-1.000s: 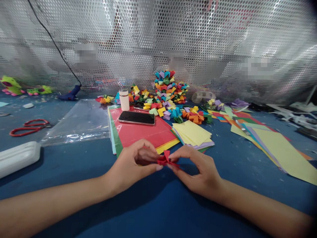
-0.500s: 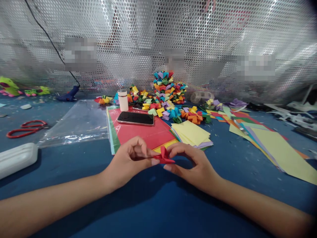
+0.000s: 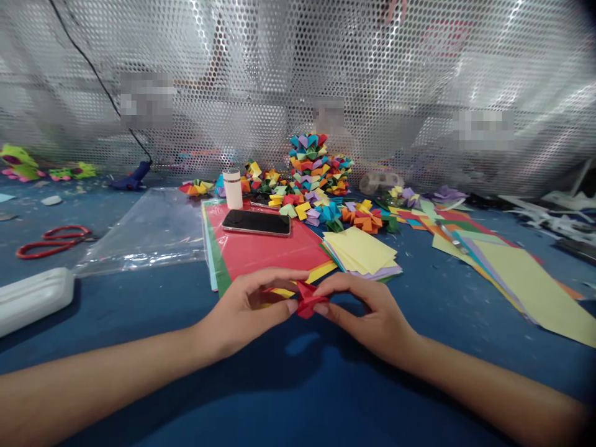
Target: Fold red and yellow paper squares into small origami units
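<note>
A small folded red paper piece is held above the blue table between my two hands. On its right side, my right hand pinches it with thumb and index finger. My left hand is curled around the left side, the thumb tip against the paper and the index finger stretched along the top. The left hand's other fingers are partly hidden behind the thumb. Sharp folded points stick up from the piece. Just behind the hands lie red sheets in a stack and a pile of pale yellow paper squares.
A phone and a white cylinder rest on the red sheets. Colourful folded-paper units are stacked at the back. Red-handled scissors, a white case and a blue glue gun are leftward; paper strips lie right.
The red paper piece has turned between my fingers. My right thumb and index finger have closed on it, while my left index finger has straightened and lifted over its top.
</note>
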`<state>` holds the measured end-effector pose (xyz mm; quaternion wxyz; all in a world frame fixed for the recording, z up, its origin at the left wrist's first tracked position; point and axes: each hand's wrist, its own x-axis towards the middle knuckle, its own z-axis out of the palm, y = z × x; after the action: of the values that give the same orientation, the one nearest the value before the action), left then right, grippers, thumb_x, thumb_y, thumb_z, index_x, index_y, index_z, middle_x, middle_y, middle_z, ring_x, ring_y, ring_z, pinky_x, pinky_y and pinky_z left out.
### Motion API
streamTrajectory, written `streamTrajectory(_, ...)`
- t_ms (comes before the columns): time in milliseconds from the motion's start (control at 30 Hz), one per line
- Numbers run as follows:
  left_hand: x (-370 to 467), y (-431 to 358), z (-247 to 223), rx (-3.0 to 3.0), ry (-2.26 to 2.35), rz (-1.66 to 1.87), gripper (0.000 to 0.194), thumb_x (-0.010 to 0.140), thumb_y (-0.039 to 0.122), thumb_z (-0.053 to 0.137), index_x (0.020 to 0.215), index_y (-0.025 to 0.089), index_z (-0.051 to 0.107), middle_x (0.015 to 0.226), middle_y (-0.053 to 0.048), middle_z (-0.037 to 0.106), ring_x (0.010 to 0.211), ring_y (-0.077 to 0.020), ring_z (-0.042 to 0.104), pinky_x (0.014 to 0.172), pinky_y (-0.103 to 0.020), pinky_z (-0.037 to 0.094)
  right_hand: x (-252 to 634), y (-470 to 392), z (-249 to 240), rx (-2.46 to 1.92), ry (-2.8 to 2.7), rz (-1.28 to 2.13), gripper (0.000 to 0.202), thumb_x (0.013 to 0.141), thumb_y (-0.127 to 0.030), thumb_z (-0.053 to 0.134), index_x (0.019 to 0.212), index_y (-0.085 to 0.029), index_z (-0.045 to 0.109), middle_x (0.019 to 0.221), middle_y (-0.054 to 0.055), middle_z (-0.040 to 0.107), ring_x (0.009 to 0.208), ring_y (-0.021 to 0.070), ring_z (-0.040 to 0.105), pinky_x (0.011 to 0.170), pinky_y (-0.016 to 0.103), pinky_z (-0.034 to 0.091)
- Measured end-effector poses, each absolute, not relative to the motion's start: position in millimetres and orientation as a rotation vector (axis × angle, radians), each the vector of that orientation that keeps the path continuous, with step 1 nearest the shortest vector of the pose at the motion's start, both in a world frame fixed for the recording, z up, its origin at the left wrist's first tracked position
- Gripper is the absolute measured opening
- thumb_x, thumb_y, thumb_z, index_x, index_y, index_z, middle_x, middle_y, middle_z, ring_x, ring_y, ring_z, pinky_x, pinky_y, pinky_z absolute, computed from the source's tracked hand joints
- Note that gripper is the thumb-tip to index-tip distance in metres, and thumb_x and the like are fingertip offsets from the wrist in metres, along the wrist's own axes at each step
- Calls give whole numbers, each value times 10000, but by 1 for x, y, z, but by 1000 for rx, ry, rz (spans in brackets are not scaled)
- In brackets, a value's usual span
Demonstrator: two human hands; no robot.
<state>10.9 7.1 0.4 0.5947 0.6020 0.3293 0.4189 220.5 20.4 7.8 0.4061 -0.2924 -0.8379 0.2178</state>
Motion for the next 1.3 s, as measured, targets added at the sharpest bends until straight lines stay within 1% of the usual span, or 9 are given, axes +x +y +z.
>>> streamTrajectory(167, 14, 10, 0, 1428, 834, 955, 243, 762, 205, 682, 1001, 179, 648, 978, -32, 683, 868, -149, 633, 774, -247, 499, 222, 21, 5, -612, -2162, 535, 65, 841, -206, 637, 905, -198, 635, 821, 31, 704, 760, 129, 667, 712, 216, 532)
streamTrajectory(333, 14, 7, 1, 1438, 819, 915, 204, 746, 232, 682, 921, 169, 598, 933, -21, 642, 785, -126, 603, 714, -240, 486, 223, 19, 5, -465, -2212, 506, 97, 867, -144, 581, 949, -189, 607, 833, 50, 688, 780, 131, 663, 704, 217, 531)
streamTrajectory(400, 15, 6, 2, 1471, 823, 896, 169, 761, 218, 648, 906, 173, 575, 917, -15, 624, 759, -122, 591, 693, -244, 473, 222, 18, 5, -445, -2227, 511, 126, 859, -113, 580, 960, -187, 600, 837, 51, 684, 781, 129, 658, 704, 215, 527)
streamTrajectory(500, 16, 4, 2, 1595, 825, 867, 131, 805, 167, 540, 934, 183, 550, 913, -7, 593, 728, -115, 567, 648, -239, 450, 220, 17, 6, -422, -2241, 496, 131, 853, -101, 584, 953, -184, 602, 820, 51, 679, 769, 127, 645, 694, 214, 521)
streamTrajectory(633, 15, 3, 4, 1754, 866, 849, 207, 831, 110, 437, 991, 196, 537, 917, -4, 585, 713, -107, 533, 608, -221, 419, 218, 18, 6, -420, -2259, 454, 133, 863, -101, 570, 963, -178, 614, 832, 58, 674, 776, 121, 636, 691, 203, 516)
streamTrajectory(833, 14, 4, 3, 1771, 898, 918, 211, 831, 88, 437, 979, 197, 539, 898, -2, 597, 746, -111, 545, 633, -211, 432, 218, 17, 8, -478, -2256, 400, 153, 868, -98, 556, 970, -189, 625, 838, 48, 678, 783, 114, 644, 698, 188, 514)
streamTrajectory(1033, 13, 3, 0, 1758, 834, 952, 254, 861, 72, 419, 1032, 224, 532, 974, 0, 594, 833, -107, 569, 720, -220, 452, 219, 17, 9, -505, -2238, 365, 178, 865, -72, 530, 957, -201, 610, 850, 44, 676, 794, 118, 651, 698, 197, 525)
streamTrajectory(1167, 13, 4, 1, 1555, 768, 971, 241, 818, 116, 553, 1037, 211, 516, 1084, -34, 582, 1027, -155, 549, 768, -235, 471, 220, 19, 8, -539, -2215, 344, 197, 857, -51, 506, 939, -203, 601, 835, 47, 672, 787, 130, 650, 677, 214, 526)
streamTrajectory(1300, 14, 6, 3, 1384, 756, 957, 228, 819, 164, 596, 1039, 187, 545, 1115, -51, 609, 1074, -166, 554, 860, -266, 465, 222, 20, 7, -597, -2205, 343, 221, 845, -38, 493, 935, -207, 603, 830, 42, 676, 783, 138, 649, 690, 232, 525)
